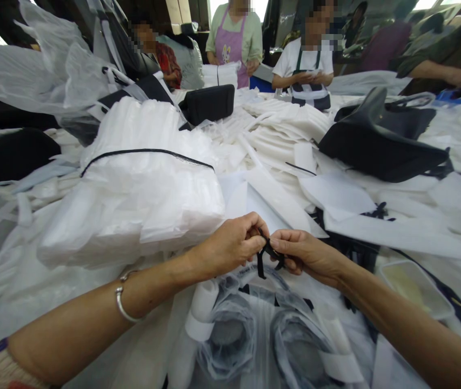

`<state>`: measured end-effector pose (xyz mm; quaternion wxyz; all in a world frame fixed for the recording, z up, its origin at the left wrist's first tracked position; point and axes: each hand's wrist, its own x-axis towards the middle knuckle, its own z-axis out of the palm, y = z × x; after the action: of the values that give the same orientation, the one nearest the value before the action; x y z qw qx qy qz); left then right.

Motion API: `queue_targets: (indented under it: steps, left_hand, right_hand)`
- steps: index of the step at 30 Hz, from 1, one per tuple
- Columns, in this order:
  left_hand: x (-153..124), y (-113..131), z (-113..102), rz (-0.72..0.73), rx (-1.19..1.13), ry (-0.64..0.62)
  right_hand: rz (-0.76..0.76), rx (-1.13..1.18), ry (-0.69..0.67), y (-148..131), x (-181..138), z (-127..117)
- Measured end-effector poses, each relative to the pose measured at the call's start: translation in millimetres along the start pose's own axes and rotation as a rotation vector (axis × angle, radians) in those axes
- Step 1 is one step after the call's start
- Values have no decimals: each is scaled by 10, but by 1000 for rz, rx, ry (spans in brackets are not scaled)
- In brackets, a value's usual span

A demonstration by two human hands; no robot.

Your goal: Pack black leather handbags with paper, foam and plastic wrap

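Both hands meet near the middle of the view, pinching a short black strap [261,265] that looks looped or knotted between them. My left hand [240,240] closes thumb and fingers on one side of it. On the other side, my right hand [305,253] grips it with thumb and forefinger. Just below lies a plastic-wrapped item [227,337] with round, clear-wrapped coils and white rolled padding [201,308]. What the strap fastens to, if anything, is hard to make out.
Left of my hands sits a big bundle of white foam sheets [149,189] tied with black cord. Black bags [384,146] [209,104] stand among loose white sheets [335,194]. A clear plastic box [416,289] lies at right. Several people work across the table.
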<state>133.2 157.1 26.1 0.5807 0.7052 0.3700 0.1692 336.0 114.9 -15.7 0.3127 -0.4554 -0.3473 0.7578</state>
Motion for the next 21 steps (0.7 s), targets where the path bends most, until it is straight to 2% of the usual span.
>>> queue_targets:
  steps: [3, 7, 10, 14, 16, 18, 21]
  left_hand:
    - [39, -2, -35, -36, -19, -16]
    - [42, 5, -40, -119, -33, -47]
    - [30, 10, -19, -147, 10, -11]
    - [47, 35, -4, -200, 87, 30]
    - [58, 59, -11, -250, 24, -18]
    - [59, 73, -26, -289, -133, -67]
    - [48, 32, -54, -293, -342, -65]
  right_hand:
    - [-56, -65, 17, -29, 5, 28]
    - [-22, -110, -22, -45, -14, 54]
    - [-22, -121, 1, -59, -39, 80]
    - [-96, -107, 59, -113, -60, 202]
    - [-120, -124, 88, -150, -70, 286]
    - [-128, -128, 89, -184, -83, 350]
    - [-130, -173, 119, -208, -106, 386]
